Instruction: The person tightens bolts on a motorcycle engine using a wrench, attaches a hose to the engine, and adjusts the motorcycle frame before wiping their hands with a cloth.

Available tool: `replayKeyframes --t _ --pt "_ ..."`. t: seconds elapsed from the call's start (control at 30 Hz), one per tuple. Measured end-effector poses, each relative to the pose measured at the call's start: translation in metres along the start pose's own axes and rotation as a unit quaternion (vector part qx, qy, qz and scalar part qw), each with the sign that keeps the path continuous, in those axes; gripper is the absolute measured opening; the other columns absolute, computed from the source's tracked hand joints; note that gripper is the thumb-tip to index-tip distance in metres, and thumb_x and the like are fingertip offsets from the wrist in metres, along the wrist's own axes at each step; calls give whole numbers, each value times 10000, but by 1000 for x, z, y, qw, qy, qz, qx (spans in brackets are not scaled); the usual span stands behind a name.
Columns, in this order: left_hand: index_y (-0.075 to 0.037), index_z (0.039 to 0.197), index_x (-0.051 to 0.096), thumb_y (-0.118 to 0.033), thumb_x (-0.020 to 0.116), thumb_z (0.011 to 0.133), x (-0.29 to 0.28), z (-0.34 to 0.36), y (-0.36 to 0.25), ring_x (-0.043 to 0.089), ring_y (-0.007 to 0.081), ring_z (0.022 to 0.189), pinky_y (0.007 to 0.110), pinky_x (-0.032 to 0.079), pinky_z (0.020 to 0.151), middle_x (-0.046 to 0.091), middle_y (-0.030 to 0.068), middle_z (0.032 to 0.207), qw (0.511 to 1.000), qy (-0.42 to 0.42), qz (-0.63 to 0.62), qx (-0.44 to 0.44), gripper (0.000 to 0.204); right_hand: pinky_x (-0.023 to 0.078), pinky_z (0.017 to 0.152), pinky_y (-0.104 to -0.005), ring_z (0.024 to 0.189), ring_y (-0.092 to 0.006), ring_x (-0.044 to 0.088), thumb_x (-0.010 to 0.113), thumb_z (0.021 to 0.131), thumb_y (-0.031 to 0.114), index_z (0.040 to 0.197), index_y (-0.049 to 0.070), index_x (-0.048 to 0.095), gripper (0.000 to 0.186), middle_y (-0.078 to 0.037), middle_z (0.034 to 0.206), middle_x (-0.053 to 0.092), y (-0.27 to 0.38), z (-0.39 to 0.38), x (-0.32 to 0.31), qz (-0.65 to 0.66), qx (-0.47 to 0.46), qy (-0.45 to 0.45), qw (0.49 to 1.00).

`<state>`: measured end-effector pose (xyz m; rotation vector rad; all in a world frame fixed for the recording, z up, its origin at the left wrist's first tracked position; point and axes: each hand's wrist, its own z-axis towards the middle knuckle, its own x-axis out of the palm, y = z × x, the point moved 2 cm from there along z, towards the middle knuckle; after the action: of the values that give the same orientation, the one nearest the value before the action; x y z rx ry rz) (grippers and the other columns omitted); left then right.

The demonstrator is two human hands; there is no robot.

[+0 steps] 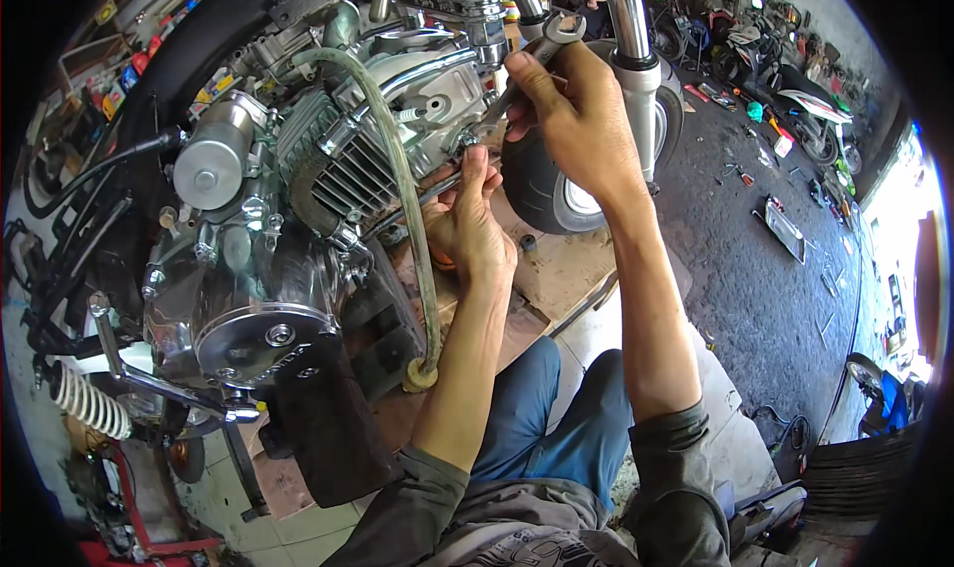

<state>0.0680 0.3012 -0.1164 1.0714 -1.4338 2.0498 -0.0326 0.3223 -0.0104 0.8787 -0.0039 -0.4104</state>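
Note:
My right hand (586, 120) is closed round a combination wrench (564, 30), its open jaw sticking up above the fingers. The wrench slants down to a bolt (467, 140) at the front of the finned engine cylinder (360, 174). Just below that bolt is my left hand (472, 224), thumb up against the wrench's lower end and fingers curled behind. What the left fingers grip is hidden. A dark thin rod (397, 214) runs along the cylinder's underside toward them. A clear yellowish hose (407, 189) hangs past my left wrist.
Ahead on the right stand the front wheel (527, 174) and fork leg (644, 120). A round silver cylinder (209, 160) and polished engine cover (268, 343) are at left. Tools and parts litter the dark floor (735, 239), including a silver tray-like part (785, 231). Other motorcycles (755, 50) stand beyond.

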Motion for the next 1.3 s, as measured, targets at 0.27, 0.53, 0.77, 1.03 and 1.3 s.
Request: replayKeyframes --t 0.27,0.53,0.77,1.03,1.3 --pt "-40 926 608 -27 708 803 2 -4 -4 608 97 659 190 527 603 651 58 860 1000 -1 -11 12 160 524 555 -269 651 -137 599 570 931 189 923 -37 531 230 -88 769 590 -17 -8 2 110 30 -22 993" --pt "-42 918 600 -14 689 814 7 -5 -6 618 107 679 192 523 596 651 62 859 999 11 -48 0 140 596 677 -281 651 -190 604 499 952 133 920 -55 490 191 -113 767 549 -75 -43 35 606 264 -206 721" --pt "-49 896 619 -34 707 805 4 -5 -7 629 110 690 205 529 603 666 56 854 999 -1 -27 -24 128 574 611 -312 663 -228 628 456 967 179 922 -32 450 216 -130 749 549 -53 -49 22 482 192 -259 815" --pt "-29 871 645 -40 723 790 -3 0 -1 623 100 678 195 535 617 672 65 849 1000 -4 -17 -25 113 558 547 -291 627 -163 619 528 948 209 939 -37 503 248 -97 770 579 -4 -13 3 102 58 -82 990" --pt "-13 864 660 -45 723 791 -5 2 0 622 96 678 186 528 622 674 69 848 999 10 -11 -30 102 558 549 -287 605 -179 617 547 931 195 923 -53 516 250 -102 760 574 -3 -7 5 18 54 -75 996"
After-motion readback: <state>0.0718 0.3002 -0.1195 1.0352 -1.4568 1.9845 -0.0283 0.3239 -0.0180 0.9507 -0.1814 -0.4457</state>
